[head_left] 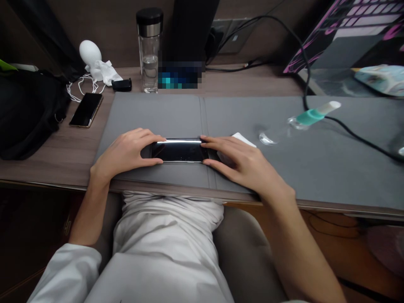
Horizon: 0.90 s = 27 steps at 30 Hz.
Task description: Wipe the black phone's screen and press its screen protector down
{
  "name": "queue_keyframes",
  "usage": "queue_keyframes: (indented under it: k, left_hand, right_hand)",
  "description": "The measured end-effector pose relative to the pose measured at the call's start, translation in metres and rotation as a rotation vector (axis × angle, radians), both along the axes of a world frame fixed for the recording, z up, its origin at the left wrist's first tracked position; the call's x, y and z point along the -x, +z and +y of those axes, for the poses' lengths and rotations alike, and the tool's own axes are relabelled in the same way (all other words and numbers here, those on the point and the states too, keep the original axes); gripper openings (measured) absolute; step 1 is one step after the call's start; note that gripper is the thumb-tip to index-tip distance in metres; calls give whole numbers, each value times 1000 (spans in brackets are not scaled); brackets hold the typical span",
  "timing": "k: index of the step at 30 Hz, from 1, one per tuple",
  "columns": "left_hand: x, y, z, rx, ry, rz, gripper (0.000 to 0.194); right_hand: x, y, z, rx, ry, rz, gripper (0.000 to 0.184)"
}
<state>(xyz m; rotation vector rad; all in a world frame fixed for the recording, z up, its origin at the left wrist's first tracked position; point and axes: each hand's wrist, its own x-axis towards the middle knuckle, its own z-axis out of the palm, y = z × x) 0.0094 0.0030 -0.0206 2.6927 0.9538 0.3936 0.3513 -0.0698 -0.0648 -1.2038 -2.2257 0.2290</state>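
Observation:
A dark-screened smartphone (183,150) lies sideways on the grey desk mat (158,115), its screen facing up with a bright reflection along the far edge. My left hand (129,149) grips its left end, the thumb on the near edge and the fingers on the far edge. At the opposite end my right hand (240,158) holds it the same way. Behind the right hand a white flat piece (244,139) shows in part. Farther right lie a small clear piece (267,138) and a clear bottle with a teal band and white top (312,115), both blurred.
A glass water bottle (150,63) stands at the back. To the left are a second phone (86,109), a white rounded object (90,52) with white cord, and a black bag (28,109). A black cable (356,139) crosses the mat's right side.

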Motion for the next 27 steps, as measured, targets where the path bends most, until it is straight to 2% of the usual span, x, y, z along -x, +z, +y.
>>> queue_keyframes:
  k: [7,15,27]
  left_hand:
    - [-1,1,-1,17,16,-3,50]
    - [0,1,1,25,19,7,51]
    - [1,1,1,26,32,11,55]
  right_hand:
    - [-1,-1,0,7,2,8,35]
    - [-5,-1,1,99,-73,60,56]
    - [-4,0,2,122,-86,70,56]
